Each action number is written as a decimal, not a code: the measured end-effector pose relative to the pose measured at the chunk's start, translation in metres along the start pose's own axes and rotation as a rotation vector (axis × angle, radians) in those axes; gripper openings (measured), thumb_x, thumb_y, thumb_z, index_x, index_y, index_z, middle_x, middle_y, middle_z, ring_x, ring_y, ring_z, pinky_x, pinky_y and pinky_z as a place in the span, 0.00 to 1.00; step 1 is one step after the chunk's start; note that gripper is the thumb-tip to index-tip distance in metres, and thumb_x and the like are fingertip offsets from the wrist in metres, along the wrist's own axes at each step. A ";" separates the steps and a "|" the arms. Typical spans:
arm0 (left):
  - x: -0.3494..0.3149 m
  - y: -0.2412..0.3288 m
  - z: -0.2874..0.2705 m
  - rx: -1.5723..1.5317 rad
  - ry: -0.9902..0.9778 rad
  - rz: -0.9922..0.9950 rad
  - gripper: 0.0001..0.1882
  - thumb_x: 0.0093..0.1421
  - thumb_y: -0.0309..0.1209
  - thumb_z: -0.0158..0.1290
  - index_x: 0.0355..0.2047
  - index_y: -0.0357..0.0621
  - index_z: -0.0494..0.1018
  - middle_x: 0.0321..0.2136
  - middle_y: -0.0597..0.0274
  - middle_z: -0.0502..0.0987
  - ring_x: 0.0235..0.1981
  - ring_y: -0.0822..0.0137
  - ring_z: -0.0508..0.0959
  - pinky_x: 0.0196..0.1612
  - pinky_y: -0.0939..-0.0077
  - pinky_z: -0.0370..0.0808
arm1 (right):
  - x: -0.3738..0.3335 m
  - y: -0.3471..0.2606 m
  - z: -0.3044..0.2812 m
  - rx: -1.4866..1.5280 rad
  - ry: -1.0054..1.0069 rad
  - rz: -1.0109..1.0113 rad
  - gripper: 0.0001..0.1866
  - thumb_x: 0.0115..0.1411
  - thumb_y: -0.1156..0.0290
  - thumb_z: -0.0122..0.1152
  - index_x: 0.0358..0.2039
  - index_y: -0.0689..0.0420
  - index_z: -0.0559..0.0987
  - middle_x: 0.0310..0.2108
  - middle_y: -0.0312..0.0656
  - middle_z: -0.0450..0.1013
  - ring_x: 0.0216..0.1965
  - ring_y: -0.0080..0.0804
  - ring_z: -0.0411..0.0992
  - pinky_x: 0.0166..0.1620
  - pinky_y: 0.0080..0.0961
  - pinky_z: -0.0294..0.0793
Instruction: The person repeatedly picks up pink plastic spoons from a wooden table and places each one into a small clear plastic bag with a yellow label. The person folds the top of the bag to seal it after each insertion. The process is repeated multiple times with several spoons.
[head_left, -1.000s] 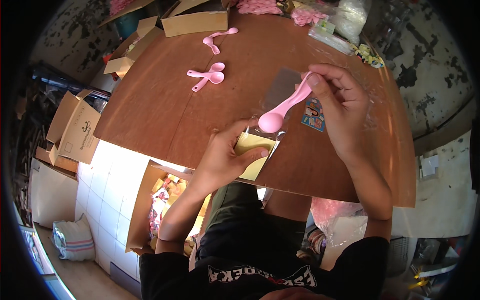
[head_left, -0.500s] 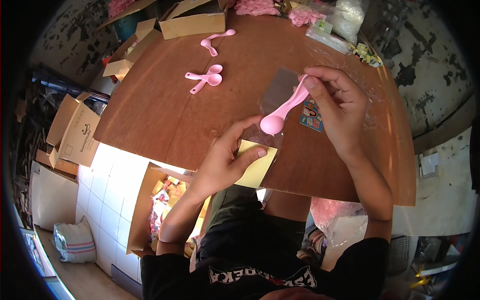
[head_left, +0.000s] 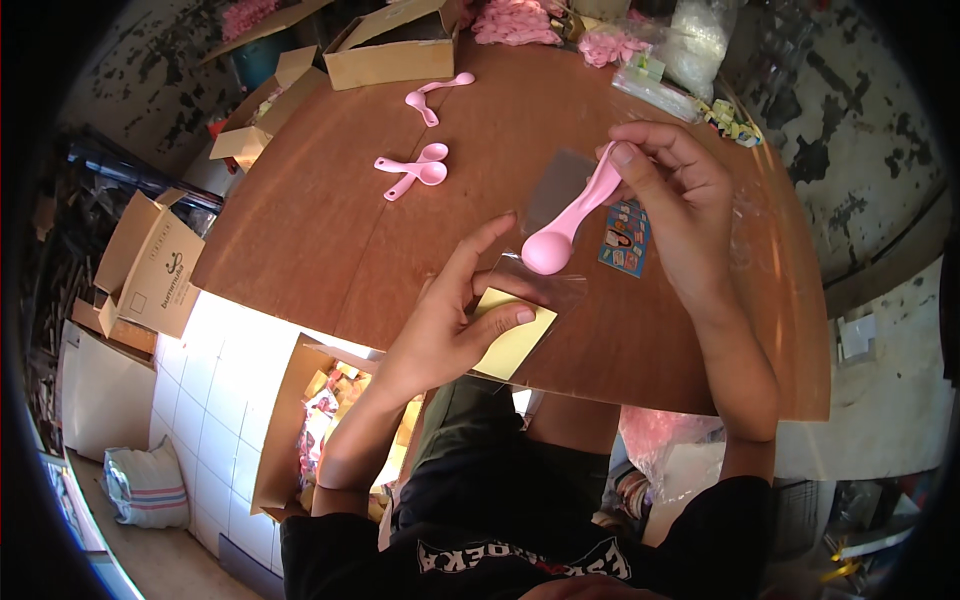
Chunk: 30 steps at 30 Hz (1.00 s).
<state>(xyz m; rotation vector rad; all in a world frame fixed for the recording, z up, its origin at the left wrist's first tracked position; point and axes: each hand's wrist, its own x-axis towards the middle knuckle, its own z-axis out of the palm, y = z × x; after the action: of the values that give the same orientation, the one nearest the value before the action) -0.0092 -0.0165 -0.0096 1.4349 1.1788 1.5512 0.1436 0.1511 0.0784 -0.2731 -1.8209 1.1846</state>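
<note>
Pinched by its handle end in my right hand (head_left: 680, 190) is a pink spoon (head_left: 565, 228), its round bowl pointing down and left; it may be more than one, stacked. My left hand (head_left: 450, 315) grips a clear plastic bag with a yellow card (head_left: 515, 335) in it, thumb on the front, index finger raised off it. The spoon's bowl hangs at the bag's upper end (head_left: 535, 283). Beneath my right hand a blue printed card (head_left: 625, 238) lies on the table, with a flat clear bag (head_left: 558, 185) beside it.
Two pairs of pink spoons (head_left: 415, 170) (head_left: 432, 98) lie on the brown table (head_left: 300, 240). An opened cardboard box (head_left: 390, 50) stands at the far edge, near pink bundles (head_left: 510, 20) and plastic packs (head_left: 655, 85). Below the table's left front, a carton (head_left: 285, 440) holds filled packets.
My left index finger has lifted away from the bag, and the bag has dropped slightly from the spoon's bowl. My right hand keeps its pinch on the spoon.
</note>
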 end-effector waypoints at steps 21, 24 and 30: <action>0.027 -0.002 0.002 -0.064 0.092 0.000 0.37 0.62 0.18 0.56 0.68 0.35 0.51 0.36 0.57 0.79 0.44 0.70 0.80 0.50 0.76 0.73 | -0.008 0.015 -0.034 0.225 -0.449 0.503 0.11 0.64 0.75 0.62 0.44 0.68 0.80 0.43 0.46 0.77 0.32 0.29 0.79 0.37 0.26 0.84; 0.038 -0.004 -0.001 -0.017 -0.041 0.017 0.38 0.62 0.18 0.57 0.68 0.35 0.51 0.37 0.58 0.79 0.42 0.71 0.80 0.50 0.77 0.73 | -0.022 0.022 -0.034 0.309 -0.429 0.611 0.09 0.64 0.77 0.61 0.42 0.68 0.81 0.46 0.50 0.77 0.32 0.31 0.80 0.37 0.28 0.85; 0.057 -0.020 0.005 -0.001 -0.064 -0.097 0.36 0.60 0.15 0.57 0.66 0.36 0.55 0.36 0.57 0.82 0.42 0.71 0.81 0.46 0.80 0.76 | -0.045 0.043 -0.041 0.273 -0.311 0.576 0.10 0.64 0.75 0.62 0.43 0.68 0.80 0.33 0.44 0.78 0.31 0.30 0.80 0.38 0.29 0.84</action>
<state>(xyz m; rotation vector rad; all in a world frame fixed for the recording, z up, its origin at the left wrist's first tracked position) -0.0140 0.0439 -0.0090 1.3957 1.1922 1.4293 0.1892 0.1711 0.0232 -0.4983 -1.8692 1.9482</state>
